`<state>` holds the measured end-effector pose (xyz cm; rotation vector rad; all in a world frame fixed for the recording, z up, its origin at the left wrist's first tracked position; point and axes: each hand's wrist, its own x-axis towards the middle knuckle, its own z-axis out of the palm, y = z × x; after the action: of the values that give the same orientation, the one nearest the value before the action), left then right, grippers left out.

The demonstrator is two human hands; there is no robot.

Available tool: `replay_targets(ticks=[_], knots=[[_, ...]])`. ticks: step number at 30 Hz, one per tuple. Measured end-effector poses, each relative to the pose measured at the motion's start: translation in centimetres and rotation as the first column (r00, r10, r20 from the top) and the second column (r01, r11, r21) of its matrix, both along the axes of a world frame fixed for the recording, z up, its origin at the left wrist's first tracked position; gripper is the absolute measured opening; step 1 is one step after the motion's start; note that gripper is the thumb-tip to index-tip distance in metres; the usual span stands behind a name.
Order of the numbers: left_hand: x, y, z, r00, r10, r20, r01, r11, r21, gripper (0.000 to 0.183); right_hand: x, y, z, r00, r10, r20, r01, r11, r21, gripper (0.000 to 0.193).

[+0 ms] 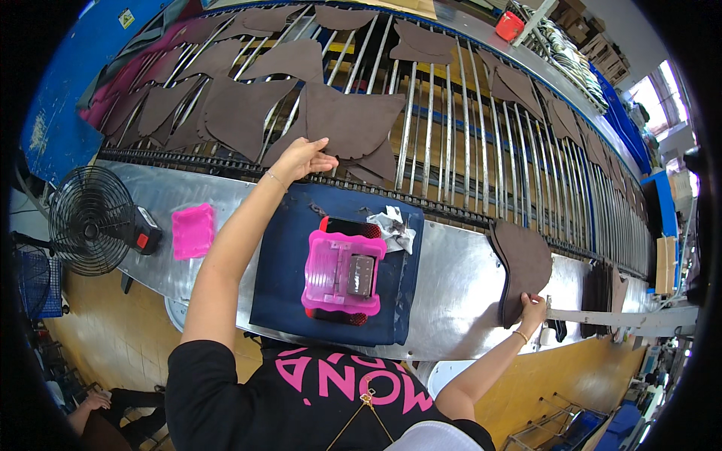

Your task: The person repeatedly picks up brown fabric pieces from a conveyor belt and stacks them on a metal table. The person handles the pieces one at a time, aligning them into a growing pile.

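My left hand [304,159] reaches over the near edge of the roller conveyor, thumb and fingers apart. It is beside a large dark brown cut piece of leather-like sheet [350,120] lying on the metal bars, and nothing shows in its grasp. My right hand [532,308] pinches the near edge of a rounded brown cut piece [524,259] on the metal table; at least one more layer shows at its left edge. Between my arms, a pink tray [325,270] with a dark block [362,274] in it sits on a dark blue mat [282,293].
Several more brown pieces [241,113] lie along the conveyor bars [466,143]. Left on the metal table [462,286] are a black fan [94,225] and a pink dish [193,231]. A crumpled white cloth [395,228] rests on the mat. Another person's hand [96,401] shows lower left.
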<state>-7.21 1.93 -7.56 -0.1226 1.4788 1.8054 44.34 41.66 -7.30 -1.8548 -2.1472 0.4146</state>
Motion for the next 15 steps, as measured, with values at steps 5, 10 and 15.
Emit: replay_targets(ticks=[5,10,15], knots=[[1.4,-2.3,3.3,0.965,-0.170,-0.200,0.101,0.943,-0.317,0.053,1.2,0.9,-0.7,0.999,-0.048,0.000,0.048,0.996,0.069,0.051],[2.6,-5.1,5.4,0.938,-0.223,-0.267,0.107,0.915,-0.389,0.043,-1.1,-1.0,1.1,0.999,-0.041,-0.001,0.041,0.998,0.048,0.049],[-0.2,-4.3,2.7,0.926,-0.169,-0.338,0.049,0.940,-0.337,0.032,0.0,0.2,-0.1,0.993,-0.025,0.119,0.023,1.000,0.013,0.054]])
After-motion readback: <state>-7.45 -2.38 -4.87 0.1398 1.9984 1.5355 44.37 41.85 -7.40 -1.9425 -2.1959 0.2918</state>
